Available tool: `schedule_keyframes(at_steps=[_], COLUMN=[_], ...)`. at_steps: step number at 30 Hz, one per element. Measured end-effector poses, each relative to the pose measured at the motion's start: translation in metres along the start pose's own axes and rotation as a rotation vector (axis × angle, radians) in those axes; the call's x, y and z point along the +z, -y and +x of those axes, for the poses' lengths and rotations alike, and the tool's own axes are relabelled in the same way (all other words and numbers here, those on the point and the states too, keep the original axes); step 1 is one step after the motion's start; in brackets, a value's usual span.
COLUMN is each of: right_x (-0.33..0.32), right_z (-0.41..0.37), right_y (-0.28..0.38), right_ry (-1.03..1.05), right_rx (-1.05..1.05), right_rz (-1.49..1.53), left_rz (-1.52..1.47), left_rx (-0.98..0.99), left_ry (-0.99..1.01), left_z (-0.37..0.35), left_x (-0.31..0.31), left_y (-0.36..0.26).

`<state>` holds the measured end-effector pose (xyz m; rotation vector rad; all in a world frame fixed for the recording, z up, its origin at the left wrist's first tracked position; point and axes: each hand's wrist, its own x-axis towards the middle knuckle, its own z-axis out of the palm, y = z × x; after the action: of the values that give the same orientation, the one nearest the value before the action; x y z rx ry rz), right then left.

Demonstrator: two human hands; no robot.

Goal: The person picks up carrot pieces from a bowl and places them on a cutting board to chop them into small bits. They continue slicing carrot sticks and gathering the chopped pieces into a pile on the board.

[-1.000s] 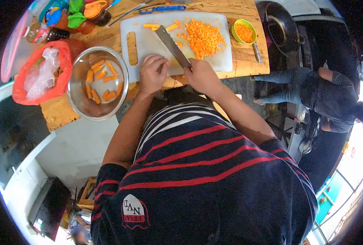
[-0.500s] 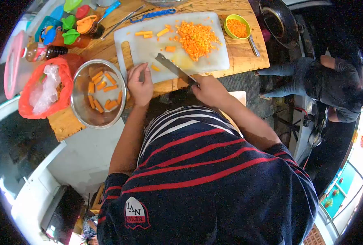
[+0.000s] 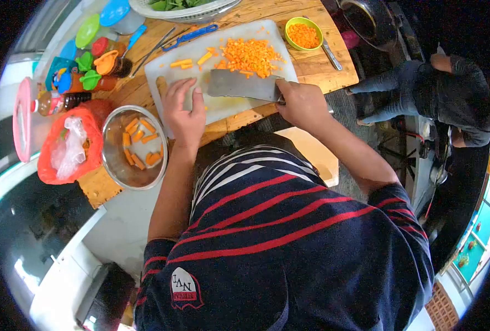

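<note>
My right hand [image 3: 305, 105] grips the handle of a cleaver [image 3: 242, 85]. Its broad blade lies turned on its side over the white cutting board [image 3: 214, 110], just below a heap of diced carrot [image 3: 250, 55]. At the board's lower left is my left hand [image 3: 183, 118], fingers bent and thumb apart, holding nothing. A few carrot sticks [image 3: 205, 57] lie beyond it on the board. Close by on the left, a steel bowl [image 3: 161, 121] contains several carrot pieces [image 3: 136, 160].
A small green bowl [image 3: 289, 39] of diced carrot and a knife [image 3: 331, 56] sit right of the board. Beyond it are a blue-handled peeler [image 3: 192, 36] and a basket [image 3: 223, 8] of greens. Left stand a red bag [image 3: 49, 160] and sauce bottles. Another person [image 3: 410, 83] stands at right.
The cleaver has swung from pointing up-left to lying nearly level, its blade face now showing, closer to the diced heap. My left hand's fingers have spread and reach further over the board.
</note>
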<state>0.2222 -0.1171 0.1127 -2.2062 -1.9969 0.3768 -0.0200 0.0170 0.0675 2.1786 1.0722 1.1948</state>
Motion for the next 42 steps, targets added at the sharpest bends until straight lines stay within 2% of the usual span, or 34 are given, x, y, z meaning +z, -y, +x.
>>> schedule_keyframes(at_steps=[2, 4, 5, 7, 10, 13, 17, 19, 22, 24, 26, 28, 32, 34, 35, 37, 38, 42], right_x=[0.004, 0.005, 0.004, 0.004, 0.007, 0.012, 0.009, 0.007, 0.002, 0.003, 0.002, 0.002, 0.004, 0.006, 0.007, 0.012, 0.015, 0.009], right_z=[0.001, 0.002, 0.002, 0.003, 0.003, 0.003, 0.003, 0.006, 0.008, 0.007, 0.008, 0.008, 0.012, 0.010, 0.008, 0.004, 0.002, -0.002], right_y=[-0.004, -0.005, -0.004, -0.005, -0.009, -0.012, -0.015, -0.011, -0.007, -0.008, -0.007, -0.005, -0.002, -0.003, -0.005, -0.006, -0.007, -0.004], right_ry=[0.031, 0.065, 0.054, 0.040, 0.087, 0.086, 0.092, 0.097, 0.124, 0.035, 0.035, 0.037, 0.090, 0.110, 0.069, 0.029, -0.006, -0.029], right_rx=[0.024, 0.043, 0.028, 0.023, 0.025, 0.048, 0.040, 0.027, 0.031, -0.035, -0.035, -0.040, -0.011, 0.000, -0.017, -0.034, -0.035, -0.050], right_rz=[-0.010, -0.018, -0.002, 0.012, -0.011, 0.000, 0.007, 0.020, 0.026, 0.047, 0.051, 0.057, 0.046, 0.043, 0.050, 0.059, 0.067, 0.079], left_rz=[0.021, 0.124, 0.125, 0.304, 0.457, 0.528, 0.387, 0.332, 0.416, 0.488, 0.564, 0.409, 0.385, 0.451, 0.450, 0.211, 0.198, 0.204], left_rx=[0.072, 0.154, 0.156, 0.185, 0.188, 0.178, 0.216, 0.265, 0.269, 0.258, 0.244, 0.239, 0.253, 0.262, 0.261, 0.191, 0.164, 0.056], left_ry=[0.023, 0.257, 0.262, 0.432, 0.538, 0.531, 0.540, 0.665, 0.675, 0.658, 0.641, 0.683, 0.707, 0.583, 0.584, 0.446, 0.417, 0.464], left_z=[0.020, 0.039, 0.044, 0.053, 0.062, 0.076, 0.080, 0.078, 0.080, 0.085, 0.085, 0.085, 0.081, 0.084, 0.086, 0.092, 0.092, 0.088], left_x=[0.007, 0.021, 0.029, 0.048, 0.067, 0.079, 0.087, 0.087, 0.094, 0.099, 0.103, 0.100, 0.101, 0.103, 0.103, 0.095, 0.087, 0.056], left_y=[-0.007, -0.013, -0.016, -0.020, -0.006, 0.018, 0.017, -0.007, -0.014, -0.004, 0.005, -0.001, -0.014, -0.003, 0.008, 0.026, 0.029, 0.032])
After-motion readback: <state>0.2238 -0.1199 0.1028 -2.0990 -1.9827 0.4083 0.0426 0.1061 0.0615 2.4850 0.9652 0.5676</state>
